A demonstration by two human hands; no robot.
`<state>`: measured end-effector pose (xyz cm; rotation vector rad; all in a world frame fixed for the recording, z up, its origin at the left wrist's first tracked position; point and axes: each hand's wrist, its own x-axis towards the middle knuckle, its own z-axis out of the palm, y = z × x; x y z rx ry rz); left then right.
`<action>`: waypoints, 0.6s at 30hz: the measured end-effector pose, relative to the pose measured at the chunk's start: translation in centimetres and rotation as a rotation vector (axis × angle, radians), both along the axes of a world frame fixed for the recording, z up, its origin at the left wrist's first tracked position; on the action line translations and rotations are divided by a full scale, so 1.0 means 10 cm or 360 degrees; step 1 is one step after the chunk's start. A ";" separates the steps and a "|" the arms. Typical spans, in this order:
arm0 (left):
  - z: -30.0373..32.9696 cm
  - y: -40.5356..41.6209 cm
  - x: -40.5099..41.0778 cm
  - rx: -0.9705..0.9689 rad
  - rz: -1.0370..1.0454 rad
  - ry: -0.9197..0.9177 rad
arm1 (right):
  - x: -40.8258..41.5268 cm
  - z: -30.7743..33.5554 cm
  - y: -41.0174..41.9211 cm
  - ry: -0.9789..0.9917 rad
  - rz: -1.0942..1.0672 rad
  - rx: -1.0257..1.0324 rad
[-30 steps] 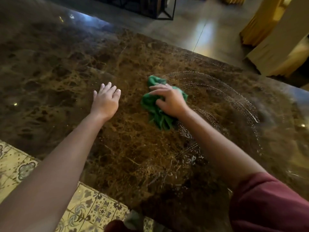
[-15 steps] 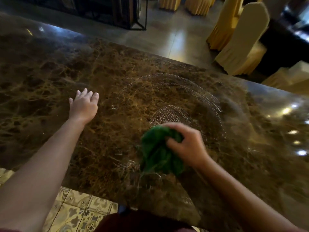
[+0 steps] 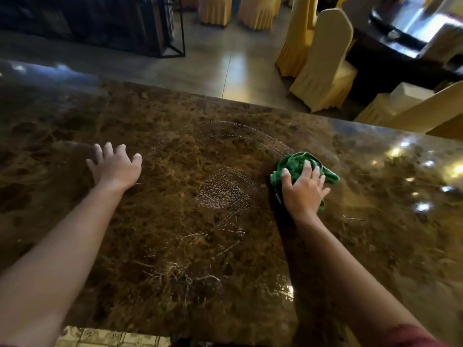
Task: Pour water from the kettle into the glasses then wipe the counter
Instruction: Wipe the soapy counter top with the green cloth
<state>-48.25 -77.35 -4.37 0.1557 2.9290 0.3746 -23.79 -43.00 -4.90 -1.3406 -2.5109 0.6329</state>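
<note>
Wiping the marble worktop with a green cloth

The left hand [image 3: 115, 169] lies flat on the brown worktop [image 3: 175, 246] toward its left side, fingers spread, grip holding nothing. Curved wet streaks [image 3: 225, 196] mark the middle. Toward the far right edge, the right hand [image 3: 304, 190] presses the bunched green cloth [image 3: 297, 165], fingers curled over it.

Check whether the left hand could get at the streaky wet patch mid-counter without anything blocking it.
Probably yes. The left hand rests open on the counter, with only bare marble between it and the wet patch; the right hand holds the green cloth beyond.
</note>
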 end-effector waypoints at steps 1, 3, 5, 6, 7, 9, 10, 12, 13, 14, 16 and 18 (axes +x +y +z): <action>-0.03 0.00 -0.01 -0.0002 0.0003 -0.0007 | -0.15 -0.01 0.07 -0.0024 -0.0044 -0.0013; -0.06 -0.03 -0.06 -0.0005 -0.0024 -0.0020 | -0.50 0.00 0.24 -0.0014 -0.0093 -0.0024; -0.04 -0.09 -0.12 -0.0027 -0.0086 -0.0078 | -0.86 0.02 0.45 -0.0007 -0.0094 -0.0009; -0.02 -0.13 -0.15 -0.0041 -0.0126 -0.0105 | -1.04 0.03 0.54 -0.0019 -0.0067 0.0001; -0.02 -0.18 -0.18 -0.0046 -0.0166 -0.0119 | -1.24 0.03 0.59 -0.0033 -0.0025 0.0014; -0.03 -0.26 -0.18 -0.0020 -0.0237 -0.0132 | -1.67 0.02 0.63 -0.0048 0.0102 0.0044; -0.03 -0.28 -0.16 0.0002 -0.0268 -0.0141 | -1.88 0.01 0.62 -0.0045 0.0170 0.0047; -0.04 -0.29 -0.13 0.0047 -0.0297 -0.0132 | -2.29 0.00 0.55 -0.0005 0.0308 0.0061; -0.02 -0.28 -0.13 0.0069 -0.0292 -0.0138 | -2.48 0.00 0.49 0.0022 0.0374 0.0054; 0.02 -0.27 -0.15 0.0096 -0.0271 -0.0150 | -2.66 0.01 0.39 0.0050 0.0446 0.0032; 0.06 -0.27 -0.19 0.0125 -0.0238 -0.0194 | -2.99 0.03 0.12 0.0068 0.0642 0.0001; 0.07 -0.28 -0.19 0.0165 -0.0232 -0.0233 | -3.21 0.04 -0.22 0.0064 0.0899 0.0032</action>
